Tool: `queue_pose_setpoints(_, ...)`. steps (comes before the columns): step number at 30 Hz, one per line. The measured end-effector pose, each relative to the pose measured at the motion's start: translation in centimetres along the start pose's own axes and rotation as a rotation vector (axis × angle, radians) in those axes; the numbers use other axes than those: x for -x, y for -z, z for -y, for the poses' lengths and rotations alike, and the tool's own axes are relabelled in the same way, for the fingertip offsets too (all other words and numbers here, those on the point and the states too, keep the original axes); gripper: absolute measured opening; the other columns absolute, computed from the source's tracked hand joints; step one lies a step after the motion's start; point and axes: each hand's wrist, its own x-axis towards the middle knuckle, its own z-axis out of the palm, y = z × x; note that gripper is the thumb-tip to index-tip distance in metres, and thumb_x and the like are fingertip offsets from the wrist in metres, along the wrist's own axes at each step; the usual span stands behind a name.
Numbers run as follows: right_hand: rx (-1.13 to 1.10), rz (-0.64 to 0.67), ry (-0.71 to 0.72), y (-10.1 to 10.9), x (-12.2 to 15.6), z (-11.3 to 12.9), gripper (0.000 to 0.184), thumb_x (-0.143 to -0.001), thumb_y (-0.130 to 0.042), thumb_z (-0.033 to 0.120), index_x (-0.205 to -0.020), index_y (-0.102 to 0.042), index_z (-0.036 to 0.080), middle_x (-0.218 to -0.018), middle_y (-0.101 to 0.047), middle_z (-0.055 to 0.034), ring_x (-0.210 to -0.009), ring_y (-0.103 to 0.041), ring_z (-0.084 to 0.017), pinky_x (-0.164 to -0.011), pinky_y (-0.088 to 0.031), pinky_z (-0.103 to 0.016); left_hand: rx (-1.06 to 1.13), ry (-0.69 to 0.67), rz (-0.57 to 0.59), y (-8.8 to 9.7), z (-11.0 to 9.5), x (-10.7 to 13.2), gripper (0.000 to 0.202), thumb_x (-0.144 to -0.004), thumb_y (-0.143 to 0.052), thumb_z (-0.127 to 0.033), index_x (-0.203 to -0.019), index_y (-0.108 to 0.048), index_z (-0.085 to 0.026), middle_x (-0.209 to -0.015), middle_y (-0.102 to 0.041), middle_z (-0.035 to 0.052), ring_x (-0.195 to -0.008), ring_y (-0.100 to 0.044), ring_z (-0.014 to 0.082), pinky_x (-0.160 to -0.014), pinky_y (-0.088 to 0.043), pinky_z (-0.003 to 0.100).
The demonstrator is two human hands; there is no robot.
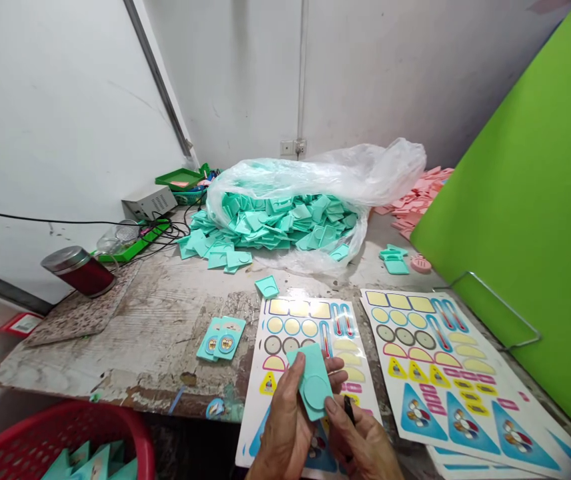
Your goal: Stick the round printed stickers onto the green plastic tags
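My left hand [285, 417] grips a flat teal plastic piece [310, 377] with a raised round disc, its thumb along the left edge. My right hand [360, 433] is closed, its thumb at the lower right corner of the piece. A slim black tool [349, 409] sticks up between my right fingers; its kind I cannot make out. Both hands are above a sticker sheet [260, 360] printed with circles, thermometers and triangles. To the left lie stickered teal pieces [227, 340], overlapping. Another teal piece [267, 287] lies just above the sheet.
A plastic bag [390, 173] spills many teal pieces [275, 223] at the back. Pink pieces [418, 197] are beside a green panel [525, 220]. More sticker sheets [445, 360] lie right. A red mug [80, 270] stands left; a red basket [138, 433] is below the table edge.
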Motion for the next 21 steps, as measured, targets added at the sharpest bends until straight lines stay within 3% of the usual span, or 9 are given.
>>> queue_pose_setpoints(5, 0.197, 0.026, 0.013, 0.9, 0.6, -0.2, 0.053, -0.068, -0.07, 0.067, -0.069, -0.061, 0.015, -0.051, -0.032, 0.007, -0.05, -0.025, -0.006, -0.047, -0.021, -0.02, -0.167, -0.035, -0.028, -0.1, 0.6, 0.3, 0.042, -0.088, -0.059, -0.043, -0.105, -0.068, -0.006, -0.112, -0.07, 0.0206, -0.1, -0.068, 0.0295, -0.08, -0.055, 0.036)
queue_pose_setpoints(8, 0.258, 0.046, 0.076, 1.5, 0.9, 0.1, 0.05, -0.069, -0.068, 0.067, -0.071, -0.064, 0.017, -0.06, -0.053, 0.0014, -0.058, -0.046, -0.01, -0.057, -0.039, -0.021, -0.228, -0.006, -0.036, 0.2, 0.7, 0.3, 0.039, -0.083, -0.067, -0.042, -0.102, -0.067, -0.008, -0.097, -0.074, 0.0169, -0.089, -0.07, 0.0261, -0.074, -0.055, 0.032)
queue_pose_setpoints(11, 0.403, 0.017, 0.119, 2.8, 0.7, 1.5, 0.048, -0.071, -0.064, 0.066, -0.083, -0.067, 0.019, -0.077, -0.066, -0.0029, -0.073, -0.06, -0.018, -0.069, -0.048, -0.026, -0.277, -0.041, -0.096, 0.8, 0.5, -0.1, 0.038, -0.081, -0.067, -0.046, -0.094, -0.066, -0.011, -0.075, -0.073, 0.0102, -0.068, -0.07, 0.0202, -0.063, -0.053, 0.027)
queue_pose_setpoints(15, 0.742, -0.202, 0.28, 5.7, -1.0, 4.9, 0.05, -0.076, -0.055, 0.068, -0.095, -0.064, 0.022, -0.091, -0.069, -0.0065, -0.084, -0.063, -0.022, -0.072, -0.05, -0.03, -0.371, -0.162, -0.112, 1.5, -0.4, -1.1, 0.034, -0.083, -0.064, -0.047, -0.085, -0.064, -0.013, -0.057, -0.065, 0.0022, -0.054, -0.062, 0.013, -0.056, -0.048, 0.022)
queue_pose_setpoints(18, 0.996, -0.24, 0.447, 7.0, -2.9, 6.8, 0.044, -0.082, -0.048, 0.064, -0.091, -0.062, 0.024, -0.095, -0.068, -0.0067, -0.09, -0.062, -0.023, -0.078, -0.048, -0.033, -0.401, -0.187, -0.071, 1.7, -1.1, -1.7, 0.033, -0.083, -0.064, -0.046, -0.085, -0.065, -0.012, -0.056, -0.062, 0.0006, -0.051, -0.058, 0.0112, -0.056, -0.048, 0.023)
queue_pose_setpoints(21, 1.176, -0.269, 0.355, 7.2, -4.1, 7.3, 0.041, -0.082, -0.049, 0.062, -0.097, -0.06, 0.026, -0.097, -0.069, -0.0052, -0.089, -0.063, -0.024, -0.077, -0.048, -0.035, -0.407, -0.23, -0.141, 2.2, -1.5, -2.0, 0.034, -0.082, -0.066, -0.046, -0.087, -0.066, -0.012, -0.059, -0.063, 0.0013, -0.053, -0.058, 0.0111, -0.057, -0.048, 0.022)
